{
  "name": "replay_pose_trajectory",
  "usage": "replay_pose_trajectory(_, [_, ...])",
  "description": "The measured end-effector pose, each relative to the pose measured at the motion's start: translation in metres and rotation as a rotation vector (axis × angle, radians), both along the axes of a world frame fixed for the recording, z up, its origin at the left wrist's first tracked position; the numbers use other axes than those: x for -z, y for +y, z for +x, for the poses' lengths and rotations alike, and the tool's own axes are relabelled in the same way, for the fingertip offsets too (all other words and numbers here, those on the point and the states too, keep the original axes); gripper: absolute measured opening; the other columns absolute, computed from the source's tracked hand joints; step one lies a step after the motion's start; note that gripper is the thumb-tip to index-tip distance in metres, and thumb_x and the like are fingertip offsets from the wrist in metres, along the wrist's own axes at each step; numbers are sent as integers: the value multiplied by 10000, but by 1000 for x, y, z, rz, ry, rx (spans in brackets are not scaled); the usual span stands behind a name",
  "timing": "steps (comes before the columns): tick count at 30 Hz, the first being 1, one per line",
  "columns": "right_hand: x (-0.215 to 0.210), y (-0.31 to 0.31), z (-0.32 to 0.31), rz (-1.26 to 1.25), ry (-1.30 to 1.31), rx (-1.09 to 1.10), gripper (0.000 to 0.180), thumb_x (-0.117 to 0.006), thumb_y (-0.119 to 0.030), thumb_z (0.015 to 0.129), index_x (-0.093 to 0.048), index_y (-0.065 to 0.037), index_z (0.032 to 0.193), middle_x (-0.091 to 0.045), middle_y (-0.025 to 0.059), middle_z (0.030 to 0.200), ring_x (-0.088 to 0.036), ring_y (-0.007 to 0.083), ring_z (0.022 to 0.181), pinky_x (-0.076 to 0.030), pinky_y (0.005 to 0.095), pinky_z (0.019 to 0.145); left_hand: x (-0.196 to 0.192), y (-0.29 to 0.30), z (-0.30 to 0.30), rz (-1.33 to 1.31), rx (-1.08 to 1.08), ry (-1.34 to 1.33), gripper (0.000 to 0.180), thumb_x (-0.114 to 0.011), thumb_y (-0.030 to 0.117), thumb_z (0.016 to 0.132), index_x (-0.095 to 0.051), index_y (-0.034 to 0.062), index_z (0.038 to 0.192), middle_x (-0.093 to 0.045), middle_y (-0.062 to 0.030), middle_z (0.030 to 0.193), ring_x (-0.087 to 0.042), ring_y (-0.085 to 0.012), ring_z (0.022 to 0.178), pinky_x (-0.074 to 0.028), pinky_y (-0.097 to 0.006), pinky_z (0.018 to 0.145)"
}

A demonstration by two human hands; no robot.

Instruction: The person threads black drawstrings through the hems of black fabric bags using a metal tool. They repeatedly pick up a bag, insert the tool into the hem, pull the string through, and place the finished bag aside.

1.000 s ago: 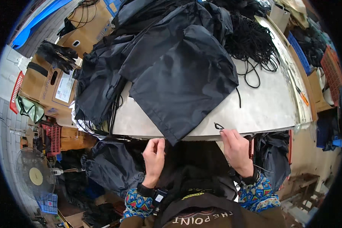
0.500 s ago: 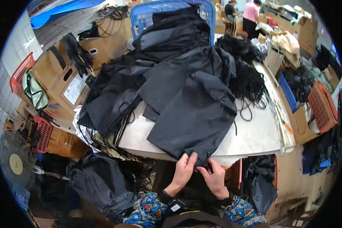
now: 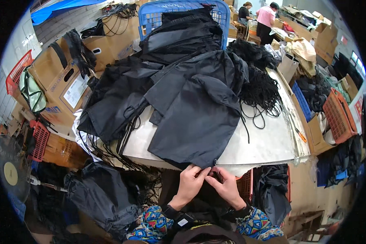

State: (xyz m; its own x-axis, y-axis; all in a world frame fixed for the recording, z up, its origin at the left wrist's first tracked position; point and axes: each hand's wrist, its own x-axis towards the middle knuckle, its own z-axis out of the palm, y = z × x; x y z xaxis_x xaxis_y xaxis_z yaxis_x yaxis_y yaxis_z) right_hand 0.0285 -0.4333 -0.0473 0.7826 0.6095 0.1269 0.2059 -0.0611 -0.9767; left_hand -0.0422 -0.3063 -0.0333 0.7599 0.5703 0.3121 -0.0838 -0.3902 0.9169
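Observation:
A black fabric bag (image 3: 199, 118) lies across the table and its near edge hangs over the front. My left hand (image 3: 191, 183) pinches this edge between thumb and fingers. Close beside it, my right hand (image 3: 225, 185) is closed at the bag's near corner, fingers curled. A thin, dark, slender piece sticks up from between its fingers against the fabric; too small to name. More black bags (image 3: 118, 95) lie behind and to the left, with loose black cords (image 3: 128, 138) hanging from them. A tangled heap of black cords (image 3: 262, 91) sits on the right.
A blue plastic basket (image 3: 183, 6) behind the pile holds stacked black bags. Cardboard boxes (image 3: 57, 77) stand on the left, above a fan (image 3: 11, 173). An orange-handled cutter (image 3: 300, 135) lies at the table's right edge. Two people (image 3: 266, 18) work at the back.
Both hands have drawn closer together at the bag's corner, and the bag's near edge has shifted slightly. The whole view has moved a little; the bags behind lie the same.

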Motion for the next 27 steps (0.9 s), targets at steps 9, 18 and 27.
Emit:
replay_pose_trajectory(9, [-9, 10, 12, -150, -333, 111, 156, -625, -34, 800, -628, 10, 950, -623, 168, 802, -612, 318, 686, -482, 350, 613, -5, 10, -5, -291, 112, 260, 239, -607, 149, 902, -609, -41, 757, -664, -122, 748, -633, -143, 652, -495, -267, 578])
replay_pose_trajectory(18, [-36, -11, 10, -357, -651, -20, 222, -563, -48, 851, -558, 26, 1060, -547, 137, 803, -589, 328, 670, -475, 390, 559, -5, 12, 3, -1191, 100, 54, 185, -583, 188, 923, -605, 4, 921, -676, -182, 944, -689, -227, 816, -587, -300, 683])
replay_pose_trajectory(27, [-41, -12, -1, -555, -751, -144, 301, -570, -17, 757, -550, 21, 1055, -519, 106, 800, -602, 263, 710, -488, 358, 534, 0, 6, 5, -1099, 61, 52, 153, -638, 182, 889, -634, 29, 882, -688, -153, 914, -678, -172, 755, -573, -305, 705])
